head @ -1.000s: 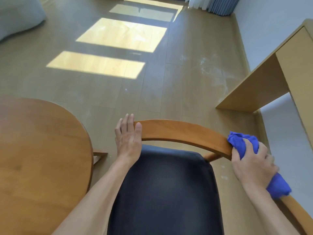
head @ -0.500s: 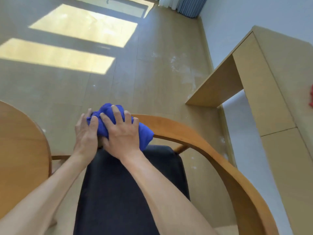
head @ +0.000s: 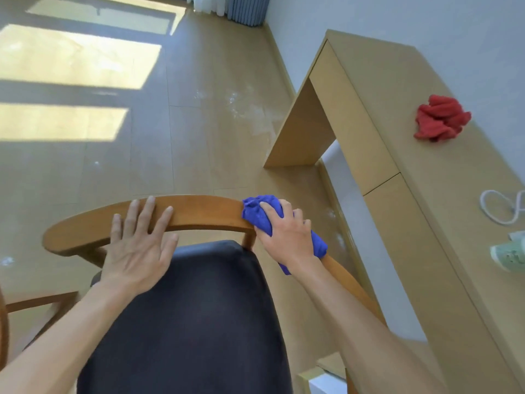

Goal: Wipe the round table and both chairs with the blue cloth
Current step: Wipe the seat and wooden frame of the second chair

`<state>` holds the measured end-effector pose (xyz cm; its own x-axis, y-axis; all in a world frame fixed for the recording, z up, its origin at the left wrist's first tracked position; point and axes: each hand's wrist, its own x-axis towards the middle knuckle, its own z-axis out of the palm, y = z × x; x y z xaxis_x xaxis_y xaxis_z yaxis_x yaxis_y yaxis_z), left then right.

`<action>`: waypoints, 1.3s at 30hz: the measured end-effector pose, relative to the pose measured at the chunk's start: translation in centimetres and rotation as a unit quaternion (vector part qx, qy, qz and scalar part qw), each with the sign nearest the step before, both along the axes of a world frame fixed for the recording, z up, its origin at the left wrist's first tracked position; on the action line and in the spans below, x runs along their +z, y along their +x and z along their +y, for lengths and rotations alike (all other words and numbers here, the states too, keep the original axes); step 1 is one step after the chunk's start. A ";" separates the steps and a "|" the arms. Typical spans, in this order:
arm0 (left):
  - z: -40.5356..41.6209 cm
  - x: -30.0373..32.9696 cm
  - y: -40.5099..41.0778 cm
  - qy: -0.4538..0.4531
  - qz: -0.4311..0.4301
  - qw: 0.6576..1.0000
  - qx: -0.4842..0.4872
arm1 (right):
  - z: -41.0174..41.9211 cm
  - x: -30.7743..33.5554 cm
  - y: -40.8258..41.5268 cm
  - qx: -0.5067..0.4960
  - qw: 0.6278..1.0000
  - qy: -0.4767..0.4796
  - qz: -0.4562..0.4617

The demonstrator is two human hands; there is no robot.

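Observation:
A wooden chair with a curved backrest rail [head: 199,213] and a dark seat cushion [head: 193,317] stands right below me. My right hand [head: 287,237] grips the bunched blue cloth [head: 260,213] and presses it on the rail's right bend. My left hand [head: 139,245] lies flat with straight fingers on the left part of the rail. Only a sliver of the round table's edge [head: 3,322] shows at the far left.
A long light-wood desk [head: 397,155] runs along the wall on the right. On it lie a red cloth [head: 440,118], a white cable [head: 500,206] and a pale green object [head: 511,254]. Bare sunlit floor [head: 142,123] stretches ahead.
My right hand slid the blue cloth along the rail from the left end, beside my left hand, to the right bend. The left hand stayed flat on the rail. The view swung right.

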<state>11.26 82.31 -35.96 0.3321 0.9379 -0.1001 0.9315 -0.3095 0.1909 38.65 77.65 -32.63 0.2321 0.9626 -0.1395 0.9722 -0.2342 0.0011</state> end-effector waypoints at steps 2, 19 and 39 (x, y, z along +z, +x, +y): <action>-1.1 0.6 3.4 -0.002 0.003 0.999 -0.041 | -1.1 1.0 1.8 -0.024 0.999 -0.044 0.007; -10.4 4.3 22.0 -0.156 -0.018 0.981 -0.110 | -18.9 5.4 9.1 -0.135 0.961 0.064 0.234; -16.6 5.1 27.4 -0.101 -0.006 0.985 -0.138 | -30.4 3.0 7.4 -0.161 0.878 0.179 0.414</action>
